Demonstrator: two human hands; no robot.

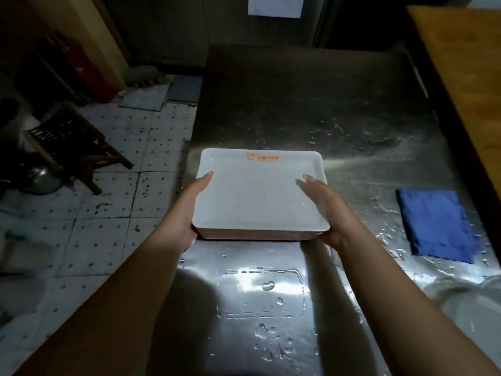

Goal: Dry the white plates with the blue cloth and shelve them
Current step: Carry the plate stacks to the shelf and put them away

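Observation:
A stack of white rectangular plates (257, 194) with an orange logo on the far rim sits in the middle of the wet steel counter (311, 104). My left hand (187, 210) grips the stack's left side, thumb over the rim. On the right side my right hand (322, 204) holds the stack, thumb lying on the top plate. Whether the stack is resting on the counter or just lifted off it, I cannot tell. The folded blue cloth (436, 223) lies flat on the counter to the right, apart from both hands.
Water drops and puddles cover the near counter. A sink basin edge (471, 308) shows at the lower right. A wooden board (461, 66) runs along the right side. Left of the counter is tiled floor with a wooden stool (73, 142) and a metal bowl (43, 177).

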